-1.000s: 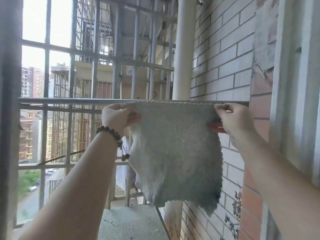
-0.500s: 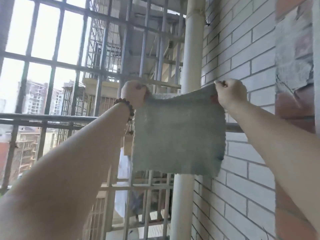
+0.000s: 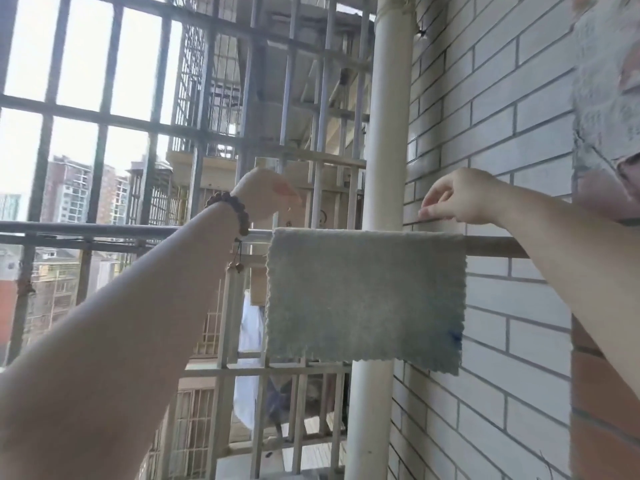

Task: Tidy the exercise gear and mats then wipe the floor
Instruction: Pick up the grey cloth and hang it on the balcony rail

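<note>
A grey-blue cleaning cloth hangs folded over a horizontal metal rail outside a barred window. My left hand, with a bead bracelet on the wrist, hovers just above the cloth's left top corner and holds nothing. My right hand floats above the cloth's right top corner, fingers loosely curled and pointing down, apart from the cloth. Neither hand touches the cloth.
Metal window bars stand behind the rail. A white vertical pipe runs behind the cloth. A grey brick wall closes the right side. Lower bars and a concrete ledge lie below.
Both hands lifted the cloth up from in front of the rail, laid it over the rail and let go. The hands now sit slightly above it.
</note>
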